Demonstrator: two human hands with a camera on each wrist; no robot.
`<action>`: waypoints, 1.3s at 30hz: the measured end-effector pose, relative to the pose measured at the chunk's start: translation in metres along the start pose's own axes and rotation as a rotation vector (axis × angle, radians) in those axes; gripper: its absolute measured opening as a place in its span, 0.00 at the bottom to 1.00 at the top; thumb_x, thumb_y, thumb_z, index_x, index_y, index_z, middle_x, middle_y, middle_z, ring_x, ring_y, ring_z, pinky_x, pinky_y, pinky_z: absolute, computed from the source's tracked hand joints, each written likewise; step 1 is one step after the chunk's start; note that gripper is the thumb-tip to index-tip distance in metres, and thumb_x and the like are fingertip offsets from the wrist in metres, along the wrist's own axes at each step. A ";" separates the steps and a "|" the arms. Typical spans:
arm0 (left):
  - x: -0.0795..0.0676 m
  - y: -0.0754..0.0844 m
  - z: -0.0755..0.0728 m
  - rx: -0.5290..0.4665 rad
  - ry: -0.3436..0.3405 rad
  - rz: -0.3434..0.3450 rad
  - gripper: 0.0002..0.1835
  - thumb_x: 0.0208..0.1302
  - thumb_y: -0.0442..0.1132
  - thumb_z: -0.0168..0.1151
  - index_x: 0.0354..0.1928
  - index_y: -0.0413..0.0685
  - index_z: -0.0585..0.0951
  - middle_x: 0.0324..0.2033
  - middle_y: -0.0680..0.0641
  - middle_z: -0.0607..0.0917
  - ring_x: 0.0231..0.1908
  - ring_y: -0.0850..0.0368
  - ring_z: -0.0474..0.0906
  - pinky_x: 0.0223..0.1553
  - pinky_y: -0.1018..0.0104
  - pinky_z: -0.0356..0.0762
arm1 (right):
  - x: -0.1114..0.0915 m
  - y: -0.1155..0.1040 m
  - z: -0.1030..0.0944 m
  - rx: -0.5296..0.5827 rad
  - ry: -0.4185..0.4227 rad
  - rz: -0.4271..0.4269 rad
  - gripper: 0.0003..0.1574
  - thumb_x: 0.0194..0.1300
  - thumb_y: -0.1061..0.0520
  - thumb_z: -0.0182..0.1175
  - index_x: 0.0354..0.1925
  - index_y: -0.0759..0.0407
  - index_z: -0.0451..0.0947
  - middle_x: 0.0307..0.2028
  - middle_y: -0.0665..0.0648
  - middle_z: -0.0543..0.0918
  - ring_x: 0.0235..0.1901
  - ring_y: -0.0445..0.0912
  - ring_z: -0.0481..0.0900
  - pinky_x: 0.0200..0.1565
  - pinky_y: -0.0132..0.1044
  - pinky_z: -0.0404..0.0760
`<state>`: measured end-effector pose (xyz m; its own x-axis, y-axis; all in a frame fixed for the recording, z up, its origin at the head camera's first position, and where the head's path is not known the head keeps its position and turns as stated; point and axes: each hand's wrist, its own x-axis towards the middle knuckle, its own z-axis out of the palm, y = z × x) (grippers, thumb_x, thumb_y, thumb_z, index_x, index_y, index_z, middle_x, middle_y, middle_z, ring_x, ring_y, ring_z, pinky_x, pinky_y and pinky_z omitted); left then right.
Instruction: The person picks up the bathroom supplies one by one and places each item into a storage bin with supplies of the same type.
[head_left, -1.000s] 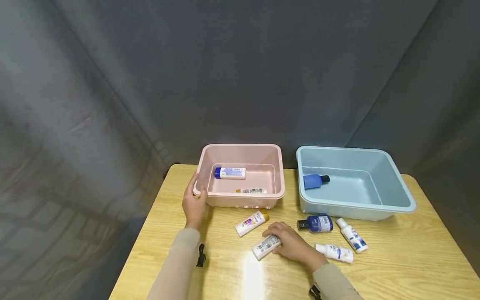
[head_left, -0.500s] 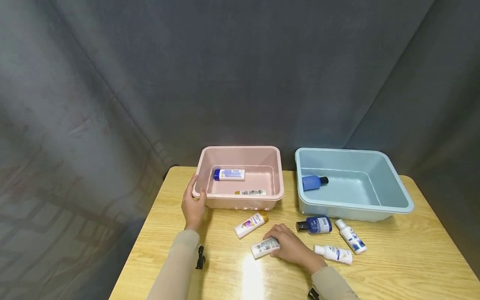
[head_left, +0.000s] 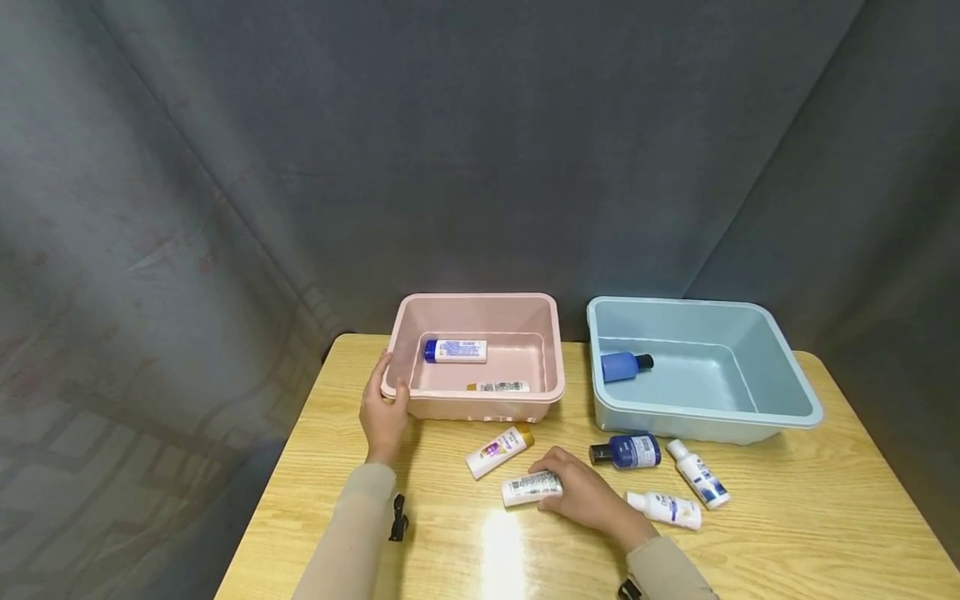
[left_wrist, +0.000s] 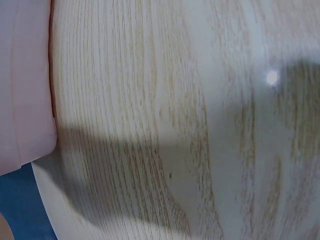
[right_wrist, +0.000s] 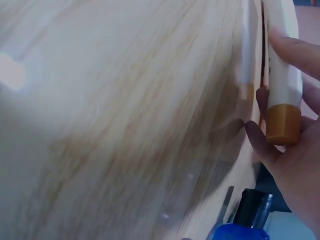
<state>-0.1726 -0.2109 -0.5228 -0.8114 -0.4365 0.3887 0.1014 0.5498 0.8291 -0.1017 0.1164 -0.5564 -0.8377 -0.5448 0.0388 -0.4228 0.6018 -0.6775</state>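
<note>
My left hand (head_left: 384,421) grips the front left corner of a pink plastic bin (head_left: 480,406), fingers along the left rim and thumb at the front. In the bin lie a white bottle with a blue cap (head_left: 459,351) and another white bottle with a gold cap (head_left: 502,387), partly hidden by the front wall. Over the table in front, my right hand (head_left: 581,492) holds a white shampoo bottle (head_left: 528,489) between thumb and fingers; its gold cap (right_wrist: 283,124) shows in the right wrist view. A similar gold-capped bottle (head_left: 498,452) lies between bin and hand.
A light blue bin (head_left: 708,423) stands at the right with a blue bottle (head_left: 621,366) inside. Before it lie a dark blue bottle (head_left: 636,451) and two white bottles, one slanted (head_left: 699,475), one nearer (head_left: 666,509). A grey curtain (head_left: 480,150) hangs behind the wooden table (head_left: 442,542).
The bottle in my right hand has turned from slanted to nearly level in the head view. My left hand stays on the pink bin. The whole head view has shifted slightly.
</note>
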 end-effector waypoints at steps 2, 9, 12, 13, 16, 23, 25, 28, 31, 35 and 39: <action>0.000 0.000 0.000 0.000 -0.002 0.002 0.27 0.64 0.34 0.59 0.66 0.52 0.75 0.66 0.52 0.74 0.66 0.48 0.69 0.67 0.49 0.63 | 0.000 -0.001 0.000 0.007 0.003 -0.002 0.27 0.51 0.54 0.76 0.51 0.54 0.82 0.43 0.43 0.77 0.47 0.44 0.78 0.52 0.47 0.79; 0.001 -0.002 0.001 -0.002 0.008 0.020 0.27 0.63 0.34 0.60 0.66 0.52 0.76 0.66 0.52 0.75 0.66 0.48 0.69 0.66 0.48 0.65 | -0.002 -0.007 -0.002 -0.004 0.049 -0.016 0.30 0.52 0.51 0.75 0.54 0.52 0.82 0.45 0.41 0.77 0.47 0.43 0.79 0.51 0.46 0.80; 0.000 -0.003 0.001 -0.010 0.020 0.033 0.26 0.63 0.33 0.60 0.65 0.52 0.76 0.65 0.52 0.75 0.66 0.48 0.70 0.65 0.48 0.66 | -0.004 -0.012 -0.005 0.000 0.086 -0.012 0.30 0.52 0.50 0.75 0.55 0.50 0.82 0.46 0.38 0.76 0.47 0.41 0.78 0.51 0.45 0.80; 0.000 -0.003 0.001 -0.012 0.022 0.035 0.26 0.63 0.34 0.60 0.65 0.52 0.76 0.65 0.52 0.76 0.66 0.47 0.70 0.65 0.48 0.66 | -0.004 -0.013 -0.006 0.007 0.099 -0.010 0.30 0.52 0.50 0.75 0.55 0.50 0.82 0.46 0.37 0.76 0.48 0.41 0.78 0.51 0.45 0.80; 0.001 -0.002 0.001 -0.014 0.021 0.033 0.27 0.63 0.34 0.59 0.65 0.53 0.76 0.65 0.52 0.75 0.66 0.48 0.70 0.65 0.49 0.66 | -0.005 -0.018 -0.009 0.033 0.135 -0.005 0.31 0.52 0.51 0.75 0.56 0.49 0.82 0.48 0.36 0.75 0.49 0.41 0.78 0.52 0.45 0.80; 0.001 0.000 0.000 -0.001 0.010 0.014 0.26 0.63 0.35 0.59 0.65 0.53 0.76 0.66 0.53 0.75 0.66 0.48 0.70 0.66 0.49 0.65 | -0.005 -0.023 -0.012 0.038 0.213 -0.062 0.30 0.52 0.50 0.76 0.55 0.47 0.82 0.49 0.34 0.76 0.50 0.38 0.78 0.52 0.43 0.80; 0.001 -0.001 0.000 0.001 0.010 0.016 0.26 0.63 0.35 0.59 0.65 0.53 0.76 0.66 0.53 0.75 0.66 0.47 0.70 0.65 0.48 0.65 | -0.005 -0.023 -0.012 0.032 0.240 -0.092 0.30 0.51 0.50 0.76 0.54 0.46 0.82 0.49 0.34 0.76 0.49 0.38 0.79 0.51 0.42 0.80; 0.000 -0.001 0.001 0.001 0.013 0.026 0.27 0.63 0.35 0.59 0.65 0.53 0.76 0.66 0.52 0.75 0.65 0.46 0.70 0.65 0.47 0.66 | -0.005 -0.024 -0.013 0.024 0.278 -0.133 0.29 0.51 0.49 0.76 0.53 0.46 0.83 0.49 0.36 0.77 0.49 0.39 0.79 0.51 0.42 0.81; 0.000 -0.002 0.001 0.000 0.015 0.029 0.27 0.62 0.35 0.59 0.65 0.53 0.76 0.66 0.53 0.75 0.65 0.47 0.70 0.64 0.47 0.66 | -0.005 -0.025 -0.014 0.005 0.318 -0.168 0.29 0.50 0.49 0.77 0.53 0.49 0.84 0.49 0.38 0.78 0.50 0.41 0.80 0.51 0.43 0.81; 0.000 -0.003 0.001 -0.003 0.014 0.027 0.27 0.63 0.35 0.59 0.65 0.54 0.76 0.66 0.53 0.75 0.66 0.47 0.69 0.65 0.48 0.66 | -0.004 -0.027 -0.015 -0.021 0.379 -0.227 0.31 0.48 0.52 0.78 0.52 0.53 0.84 0.49 0.42 0.79 0.50 0.43 0.80 0.52 0.43 0.81; 0.000 -0.003 0.001 -0.006 0.014 0.025 0.27 0.63 0.34 0.59 0.66 0.54 0.76 0.66 0.53 0.75 0.66 0.47 0.69 0.65 0.47 0.65 | -0.003 -0.028 -0.017 -0.035 0.444 -0.297 0.32 0.47 0.54 0.79 0.53 0.53 0.84 0.50 0.46 0.80 0.49 0.44 0.80 0.53 0.38 0.80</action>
<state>-0.1738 -0.2123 -0.5258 -0.8007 -0.4320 0.4151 0.1256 0.5564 0.8214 -0.0939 0.1113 -0.5252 -0.7429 -0.3997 0.5370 -0.6686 0.4824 -0.5659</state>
